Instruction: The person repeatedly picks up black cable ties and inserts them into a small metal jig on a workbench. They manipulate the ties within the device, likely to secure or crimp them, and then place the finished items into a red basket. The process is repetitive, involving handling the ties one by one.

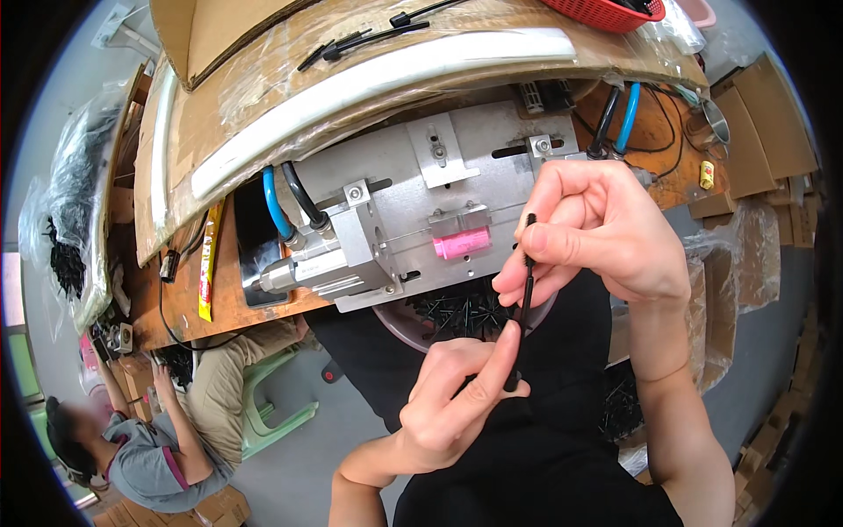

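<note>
Upright between my two hands is a thin black mascara wand, its bristly end at the top. My right hand pinches it near that upper end. At its lower end, the fingers of my left hand close around the thicker base, which they partly hide. Just beyond my hands lies a metal clamping fixture with a pink block at its middle. Below the fixture's front edge, a bowl at my lap holds many black wands.
Blue hoses and black ones join the fixture at both ends. Cardboard with a white foam strip arches behind it, bearing loose black wands. A red basket stands far right. Lower left, another person works near a green stool.
</note>
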The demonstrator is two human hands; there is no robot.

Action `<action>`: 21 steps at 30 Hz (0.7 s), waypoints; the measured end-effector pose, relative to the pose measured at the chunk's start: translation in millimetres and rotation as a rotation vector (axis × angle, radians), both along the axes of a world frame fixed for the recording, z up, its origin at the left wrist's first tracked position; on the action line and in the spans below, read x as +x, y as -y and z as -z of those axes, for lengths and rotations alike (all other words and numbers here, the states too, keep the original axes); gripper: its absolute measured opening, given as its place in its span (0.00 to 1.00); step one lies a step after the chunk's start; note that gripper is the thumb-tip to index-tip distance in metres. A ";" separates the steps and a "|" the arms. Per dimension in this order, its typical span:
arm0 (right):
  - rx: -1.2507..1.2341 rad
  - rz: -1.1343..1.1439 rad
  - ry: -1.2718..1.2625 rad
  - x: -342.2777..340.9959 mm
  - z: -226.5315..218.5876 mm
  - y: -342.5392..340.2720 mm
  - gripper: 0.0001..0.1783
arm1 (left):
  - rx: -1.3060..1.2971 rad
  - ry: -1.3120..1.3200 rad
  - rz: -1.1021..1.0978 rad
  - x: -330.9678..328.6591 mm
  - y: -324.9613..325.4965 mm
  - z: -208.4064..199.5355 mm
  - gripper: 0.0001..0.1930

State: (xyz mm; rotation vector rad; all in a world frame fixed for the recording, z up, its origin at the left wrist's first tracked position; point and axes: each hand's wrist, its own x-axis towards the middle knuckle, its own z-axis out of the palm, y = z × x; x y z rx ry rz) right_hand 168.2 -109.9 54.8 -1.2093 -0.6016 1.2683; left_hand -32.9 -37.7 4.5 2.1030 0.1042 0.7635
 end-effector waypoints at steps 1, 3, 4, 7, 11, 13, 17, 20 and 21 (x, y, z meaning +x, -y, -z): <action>-0.001 0.032 0.015 -1.6 0.7 -0.7 0.10 | 0.012 0.010 -0.003 0.3 0.1 1.5 0.33; -0.002 0.072 0.042 -6.0 0.1 -1.3 0.10 | 0.037 0.029 -0.014 -0.5 0.6 2.3 0.33; -0.002 0.081 0.055 -8.5 -0.2 -1.3 0.09 | 0.062 0.030 -0.011 -0.9 0.9 3.6 0.33; 0.001 0.077 0.073 -11.5 -5.5 -0.1 0.08 | 0.107 0.034 0.005 -1.6 0.9 6.2 0.31; -0.019 -0.024 0.096 -4.8 -11.2 3.3 0.07 | 0.036 0.029 0.098 -6.7 -2.6 5.3 0.31; -0.021 -0.018 0.104 -6.6 -13.3 3.5 0.07 | -0.008 0.032 0.116 -8.6 -2.0 4.7 0.31; 0.020 0.018 0.105 -11.8 -16.6 5.1 0.07 | -0.046 0.042 0.084 -10.5 0.5 2.8 0.30; 0.046 0.054 0.138 -12.9 -16.4 5.9 0.09 | -0.121 0.040 0.086 -12.2 0.0 -0.1 0.29; 0.060 0.051 0.144 -13.6 -15.4 5.6 0.10 | -0.153 0.037 0.084 -13.4 -0.2 -1.2 0.28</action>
